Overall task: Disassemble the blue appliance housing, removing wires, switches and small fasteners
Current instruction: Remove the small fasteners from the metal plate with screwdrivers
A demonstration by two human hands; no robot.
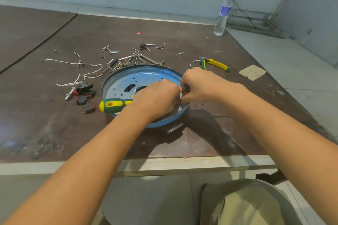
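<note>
The blue appliance housing (128,78), a round shallow pan with holes and a dark slot, lies open side up at the table's middle. My left hand (155,97) is curled over its inside next to a dark part (141,88); what the fingers hold is hidden. A green and yellow screwdriver (112,105) sticks out leftward from under that hand, across the rim. My right hand (199,85) grips a small orange and black tool handle (184,89) at the housing's right rim. Removed black switches (86,97), white wires (73,64) and loose screws (109,50) lie to the left and behind.
Hex keys (139,59) lie just behind the housing. Yellow-handled pliers (215,64) and a cardboard scrap (252,72) sit to the right. A water bottle (223,14) stands at the far right corner. The table's front edge (164,164) is close to my lap.
</note>
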